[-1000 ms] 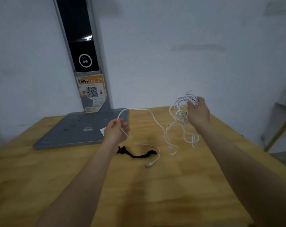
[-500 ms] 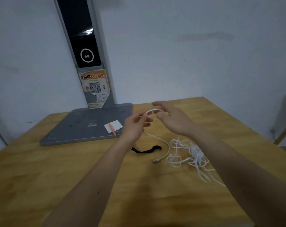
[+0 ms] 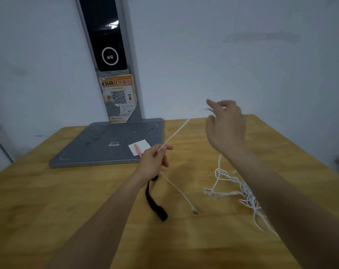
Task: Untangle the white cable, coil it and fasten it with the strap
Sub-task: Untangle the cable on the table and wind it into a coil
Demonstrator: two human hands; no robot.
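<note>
The untangling step is in hand. The white cable point(image 3: 174, 133) is pinched by the left hand point(image 3: 152, 162) and drawn taut toward the raised right hand point(image 3: 226, 127), whose grip is blurred and cannot be determined. The remaining tangle point(image 3: 242, 191) lies near the tabletop's point(image 3: 48, 200) right edge, and the strap point(image 3: 155, 202) lies mid-table. Further slack should next be pulled through.

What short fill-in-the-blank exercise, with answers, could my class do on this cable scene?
1. The left hand pinches the white cable, which runs up and away in a ____ line.
2. The black strap lies on the ____ table.
3. The tangled part of the cable lies under the ____ forearm.
4. The cable's free plug rests to the ____ of the strap.

Answers: straight; wooden; right; right
</note>
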